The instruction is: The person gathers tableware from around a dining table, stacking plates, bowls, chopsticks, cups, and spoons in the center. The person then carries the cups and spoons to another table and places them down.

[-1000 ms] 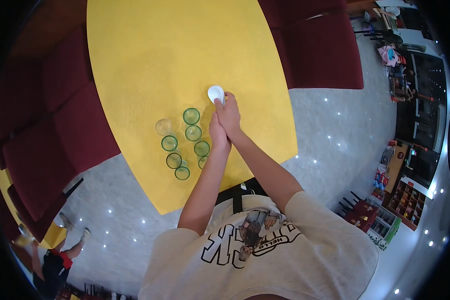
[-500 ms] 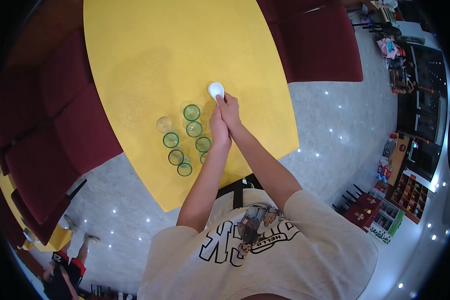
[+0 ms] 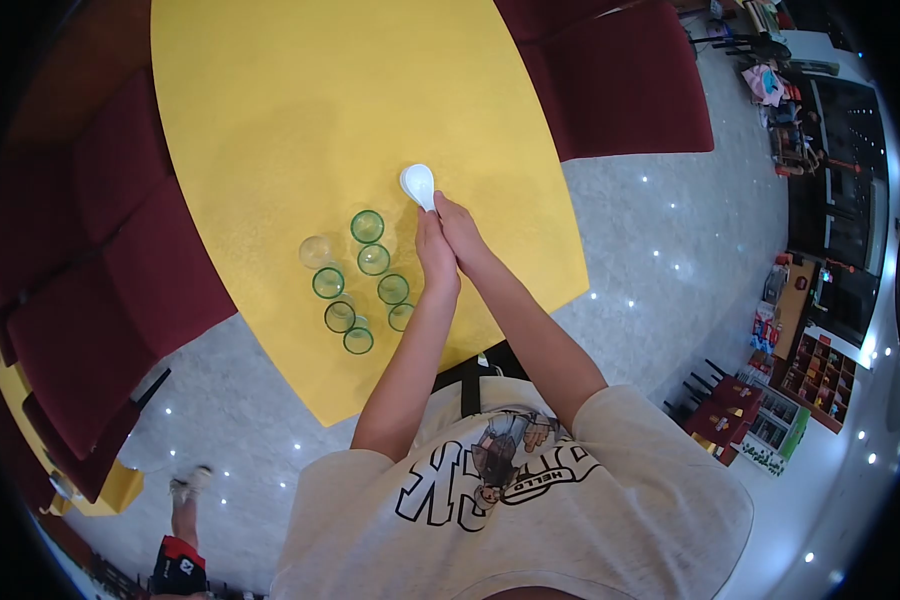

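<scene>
White soup spoons (image 3: 421,184), apparently two nested together, extend past my fingertips over the yellow table (image 3: 340,110). Their handles run in between my palms and are mostly hidden there. My left hand (image 3: 437,255) presses on the handles from the left side, fingers together. Against it from the right lies my right hand (image 3: 463,232), its fingers also closed along the handles. Just left of my hands, several green-rimmed glasses (image 3: 374,259) stand in two uneven rows. A clear glass (image 3: 315,252) is at the far end of the outer row.
Dark red seats (image 3: 620,90) line the table's right side, and more red seats (image 3: 135,240) stand on the left. A person's leg (image 3: 184,520) shows on the grey floor at lower left. Shelves (image 3: 818,380) stand far off at the right.
My fingers have straightened and more of the spoon handles shows. The spoons and my hands sit slightly further left in view. The person at lower left has moved.
</scene>
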Motion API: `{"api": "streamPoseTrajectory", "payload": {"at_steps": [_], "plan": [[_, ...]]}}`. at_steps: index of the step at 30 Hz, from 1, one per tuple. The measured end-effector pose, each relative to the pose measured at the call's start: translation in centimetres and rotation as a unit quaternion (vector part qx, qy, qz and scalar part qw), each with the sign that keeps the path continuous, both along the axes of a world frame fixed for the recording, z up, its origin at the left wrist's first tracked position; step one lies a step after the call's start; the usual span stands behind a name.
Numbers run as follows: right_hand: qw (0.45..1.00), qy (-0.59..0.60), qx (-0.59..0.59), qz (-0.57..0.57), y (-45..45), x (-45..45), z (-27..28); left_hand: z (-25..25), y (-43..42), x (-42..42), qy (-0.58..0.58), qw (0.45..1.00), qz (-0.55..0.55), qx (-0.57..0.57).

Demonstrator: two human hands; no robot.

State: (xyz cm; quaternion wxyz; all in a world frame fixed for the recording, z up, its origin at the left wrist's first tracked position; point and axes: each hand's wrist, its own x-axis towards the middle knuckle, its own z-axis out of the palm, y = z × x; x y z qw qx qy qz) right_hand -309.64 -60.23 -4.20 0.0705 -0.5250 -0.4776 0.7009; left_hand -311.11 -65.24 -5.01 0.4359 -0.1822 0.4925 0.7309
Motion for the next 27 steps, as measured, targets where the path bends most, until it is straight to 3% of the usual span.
{"api": "streamPoseTrajectory", "payload": {"at_steps": [2, 20, 27], "plan": [[1.000, 0.002, -0.020, -0.014, 0.2, 0.2, 0.1, 1.7, 0.1, -0.6, 0.013, 0.996, -0.070, -0.044], [0.998, -0.023, -0.054, 0.005, 0.1, 0.9, 0.1, 1.0, -0.7, 0.2, 0.016, 0.997, -0.052, -0.062], [0.999, -0.040, 0.008, 0.004, 0.5, 2.1, 0.9, 1.7, -1.0, 0.7, 0.030, 0.993, -0.037, -0.109]]}}
